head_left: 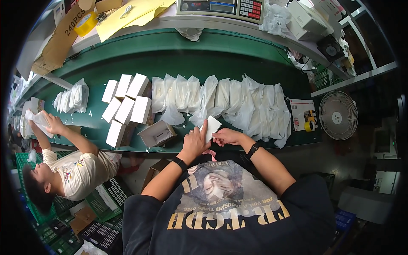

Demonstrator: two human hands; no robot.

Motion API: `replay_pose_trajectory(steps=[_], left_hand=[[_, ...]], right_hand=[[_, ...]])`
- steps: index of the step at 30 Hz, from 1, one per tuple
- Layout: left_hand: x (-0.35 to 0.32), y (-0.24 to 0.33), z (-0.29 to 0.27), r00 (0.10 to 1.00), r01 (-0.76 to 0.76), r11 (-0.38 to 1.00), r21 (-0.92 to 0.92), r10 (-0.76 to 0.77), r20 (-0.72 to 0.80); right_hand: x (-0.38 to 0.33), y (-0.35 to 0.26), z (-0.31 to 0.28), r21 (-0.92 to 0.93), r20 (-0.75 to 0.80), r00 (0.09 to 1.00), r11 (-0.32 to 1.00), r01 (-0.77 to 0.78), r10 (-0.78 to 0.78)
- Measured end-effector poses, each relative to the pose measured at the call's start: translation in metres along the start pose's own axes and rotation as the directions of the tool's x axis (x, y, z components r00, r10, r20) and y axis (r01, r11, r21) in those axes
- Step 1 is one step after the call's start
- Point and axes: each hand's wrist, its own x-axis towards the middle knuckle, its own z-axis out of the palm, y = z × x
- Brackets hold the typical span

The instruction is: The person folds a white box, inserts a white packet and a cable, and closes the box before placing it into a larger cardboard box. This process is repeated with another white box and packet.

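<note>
A small white box (pixel 213 126) is held tilted between my hands near the front edge of the green bench. My left hand (pixel 196 142) grips its left side, with the index finger stretched along it. At its lower right side, my right hand (pixel 227 137) pinches it between thumb and fingers. Just left of my hands lies an open, empty box (pixel 157 134) with its inside showing. Beyond my hands runs a row of white packages in thin plastic bags (pixel 223 95), packed closely side by side.
Several white boxes (pixel 124 110) stand grouped on the green bench (pixel 255 53), left of the bagged row. A co-worker (pixel 80 170) handles a white bag at far left. A fan (pixel 338 115) stands right; a scale (pixel 221 8) sits on the shelf above.
</note>
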Motion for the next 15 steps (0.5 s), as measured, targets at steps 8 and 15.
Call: replay_pose_trajectory(steps=[8,15], left_hand=[[0.0051,0.0023,0.0052,0.999,-0.036,0.999,0.026,0.036,-0.017],[0.0045,0.0012,0.009,0.998,-0.051,0.998,-0.026,0.051,-0.028]], right_hand=[[-0.0099,-0.0008,0.0069,0.077,0.005,1.0,0.997,-0.001,0.001],[-0.0081,-0.0004,0.0111,0.09,-0.022,1.0,0.996,0.021,-0.019]])
